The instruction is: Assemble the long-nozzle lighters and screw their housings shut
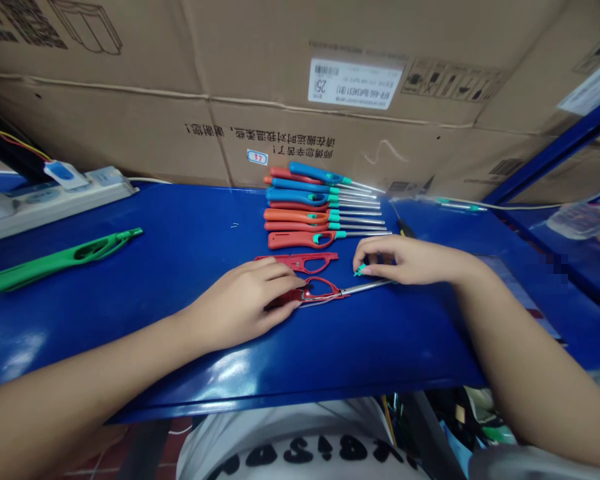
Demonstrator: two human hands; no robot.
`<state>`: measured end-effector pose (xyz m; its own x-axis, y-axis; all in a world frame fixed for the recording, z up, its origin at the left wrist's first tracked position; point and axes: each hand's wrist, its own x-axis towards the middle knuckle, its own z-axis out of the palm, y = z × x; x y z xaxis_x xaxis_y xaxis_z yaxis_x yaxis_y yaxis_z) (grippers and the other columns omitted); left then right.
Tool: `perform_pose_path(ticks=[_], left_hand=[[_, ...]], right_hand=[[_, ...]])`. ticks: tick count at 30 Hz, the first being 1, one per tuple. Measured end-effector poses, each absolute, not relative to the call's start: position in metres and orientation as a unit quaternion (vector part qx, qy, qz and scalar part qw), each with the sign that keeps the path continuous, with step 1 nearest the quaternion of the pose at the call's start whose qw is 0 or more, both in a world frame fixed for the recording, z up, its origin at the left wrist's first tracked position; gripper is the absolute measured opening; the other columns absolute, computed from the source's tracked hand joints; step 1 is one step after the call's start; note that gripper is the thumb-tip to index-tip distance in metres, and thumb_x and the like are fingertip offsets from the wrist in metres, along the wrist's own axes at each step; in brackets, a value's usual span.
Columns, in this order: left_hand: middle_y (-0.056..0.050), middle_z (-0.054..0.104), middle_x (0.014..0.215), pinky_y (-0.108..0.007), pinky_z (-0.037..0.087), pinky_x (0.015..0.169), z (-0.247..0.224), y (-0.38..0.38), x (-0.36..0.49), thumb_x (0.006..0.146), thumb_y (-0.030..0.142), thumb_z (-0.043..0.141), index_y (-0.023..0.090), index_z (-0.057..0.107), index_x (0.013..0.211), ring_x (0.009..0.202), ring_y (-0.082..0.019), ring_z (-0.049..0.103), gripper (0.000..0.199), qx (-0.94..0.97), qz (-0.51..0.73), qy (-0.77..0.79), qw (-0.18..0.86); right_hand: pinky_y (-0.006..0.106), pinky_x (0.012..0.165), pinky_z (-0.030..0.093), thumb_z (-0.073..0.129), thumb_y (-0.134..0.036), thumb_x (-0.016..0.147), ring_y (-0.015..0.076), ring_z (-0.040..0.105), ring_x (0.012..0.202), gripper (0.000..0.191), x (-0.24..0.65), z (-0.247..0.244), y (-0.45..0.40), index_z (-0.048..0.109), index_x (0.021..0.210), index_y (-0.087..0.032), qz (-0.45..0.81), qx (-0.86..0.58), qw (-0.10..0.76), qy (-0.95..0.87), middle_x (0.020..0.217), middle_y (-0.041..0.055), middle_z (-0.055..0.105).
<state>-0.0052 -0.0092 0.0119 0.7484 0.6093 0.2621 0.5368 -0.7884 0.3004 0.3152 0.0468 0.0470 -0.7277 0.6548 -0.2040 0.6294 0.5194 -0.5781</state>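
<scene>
Red plastic lighter shell (320, 291) lies flat on the blue bench, under the left hand (240, 303), fingers curled over its handle end. Steel tube (367, 288) sits in the shell and runs out to the right, tip ending just under the right hand (405, 260). Right fingers (375, 261) pinch a small teal plastic piece (361, 269) near the tube. Second red shell (305, 262), no tube in it, lies just beyond the first, apart. Row of assembled red, orange and blue lighters (300, 240) lies further back, tubes pointing right.
</scene>
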Motion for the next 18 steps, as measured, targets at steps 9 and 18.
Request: perform_pose_path(ticks=[9,18], left_hand=[[-0.007,0.071,0.118,-0.04,0.053,0.098,0.011,-0.009,-0.005,0.102,0.029,0.054,0.022,0.067,0.123,0.109,-0.024,0.065,0.025,0.927,0.175,0.307,0.126],[-0.008,0.066,0.12,-0.039,0.052,0.097,0.011,-0.01,-0.004,0.102,0.027,0.056,0.02,0.066,0.124,0.112,-0.023,0.061,0.025,0.91,0.178,0.327,0.182]], right_hand=[[0.031,0.069,0.045,0.066,-0.048,0.088,0.0182,0.055,0.077,0.033,0.32,0.038,0.052,0.067,0.101,-0.017,0.226,-0.411,0.085,-0.879,0.095,0.0074,0.068],[0.03,0.071,0.048,0.066,-0.037,0.094,0.0157,0.062,0.078,0.021,0.303,0.047,0.041,0.07,0.089,-0.018,0.267,-0.339,0.109,-0.895,0.089,0.0052,0.07]])
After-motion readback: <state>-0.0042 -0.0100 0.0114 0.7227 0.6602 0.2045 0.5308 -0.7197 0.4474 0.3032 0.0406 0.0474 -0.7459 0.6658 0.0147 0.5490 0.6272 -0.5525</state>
